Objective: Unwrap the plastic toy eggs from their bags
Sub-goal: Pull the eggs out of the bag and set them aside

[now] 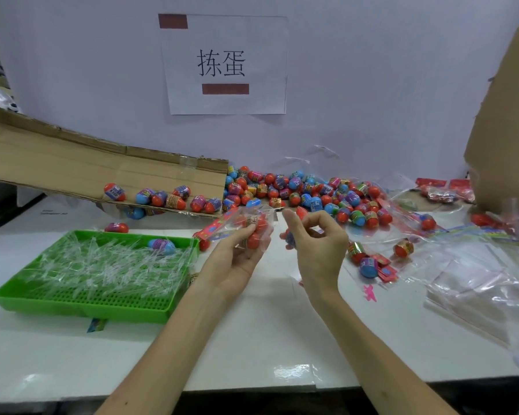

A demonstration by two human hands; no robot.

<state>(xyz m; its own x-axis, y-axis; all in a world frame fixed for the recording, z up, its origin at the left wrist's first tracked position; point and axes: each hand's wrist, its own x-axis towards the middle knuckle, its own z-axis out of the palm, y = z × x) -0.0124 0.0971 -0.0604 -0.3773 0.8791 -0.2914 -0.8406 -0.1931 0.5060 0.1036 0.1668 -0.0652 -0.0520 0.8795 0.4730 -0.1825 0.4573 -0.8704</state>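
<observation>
Wall: plain pale wall [372, 70] across 12 o'clock.
Sign: white paper sheet [225, 64] with two black characters, fixed to it.
Table: glossy white table [252, 339], dark front edge at 6 o'clock.
Light: soft glare patch [294, 372] near that edge.

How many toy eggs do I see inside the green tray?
1. A blue and purple egg lies on the clear plastic strips near the far right corner of the green tray. Others may be hidden under the strips.
</observation>
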